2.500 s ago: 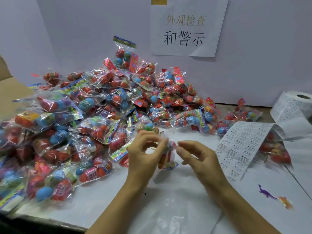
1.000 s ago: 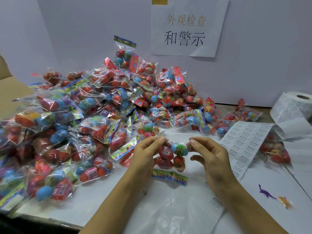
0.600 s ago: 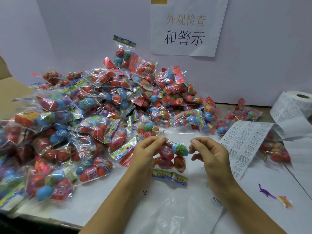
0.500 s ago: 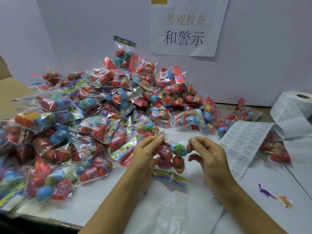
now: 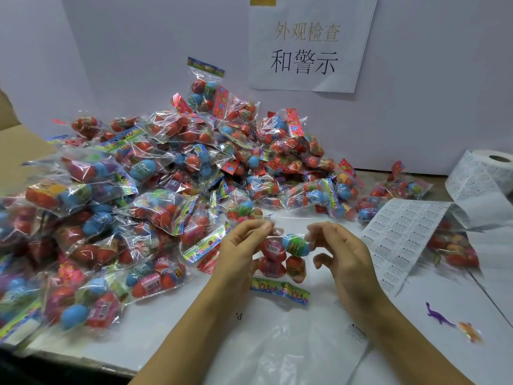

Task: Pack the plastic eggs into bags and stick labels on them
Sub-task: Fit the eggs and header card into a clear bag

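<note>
From the head view, the left hand [image 5: 244,245] is pinching one top corner of a clear cellophane bag of plastic eggs [image 5: 286,254], and the right hand [image 5: 338,248] is pinching the opposite corner, so the bag is hanging between them, its printed header strip [image 5: 280,290] dangling at 6 o'clock. The film is looking slick and crinkly, so a corner could be slipping from a fingertip pinch, dropping the bag onto the white table [image 5: 416,343]. The smooth, rounded eggs, at least 4 of them, red and blue-green, could be rolling out if the mouth is unsealed; I cannot tell. The matte paper label sheet [image 5: 399,234] is lying at 3 o'clock, the label roll [image 5: 488,168] at 2 o'clock, and glossy packed bags [image 5: 155,190] are heaping at 10 o'clock.
</note>
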Demonstrator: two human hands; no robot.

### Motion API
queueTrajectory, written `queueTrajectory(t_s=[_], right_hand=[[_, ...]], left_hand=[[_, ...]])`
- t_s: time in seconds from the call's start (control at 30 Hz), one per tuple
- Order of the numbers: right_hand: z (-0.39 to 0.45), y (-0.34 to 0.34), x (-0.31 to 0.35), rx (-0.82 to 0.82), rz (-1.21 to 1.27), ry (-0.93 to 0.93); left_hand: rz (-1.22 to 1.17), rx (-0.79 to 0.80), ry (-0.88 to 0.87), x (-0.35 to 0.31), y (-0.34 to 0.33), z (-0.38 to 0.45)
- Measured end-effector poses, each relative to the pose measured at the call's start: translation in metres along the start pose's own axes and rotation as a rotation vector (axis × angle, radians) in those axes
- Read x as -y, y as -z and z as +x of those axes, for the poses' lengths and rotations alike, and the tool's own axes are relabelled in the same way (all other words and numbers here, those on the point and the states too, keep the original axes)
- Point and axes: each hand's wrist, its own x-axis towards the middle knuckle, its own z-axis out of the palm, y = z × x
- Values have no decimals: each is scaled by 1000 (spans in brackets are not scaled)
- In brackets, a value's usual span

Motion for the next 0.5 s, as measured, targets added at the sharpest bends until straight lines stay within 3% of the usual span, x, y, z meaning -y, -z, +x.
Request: queueTrajectory(t_s=[0.13,0.5], right_hand=[[0,-1,-3,-47,-79,21],[5,3,0,-81,47,-66]], left_hand=[[2,-3,7,0,-1,-1],[-54,-8,53,-5,-7,-3]])
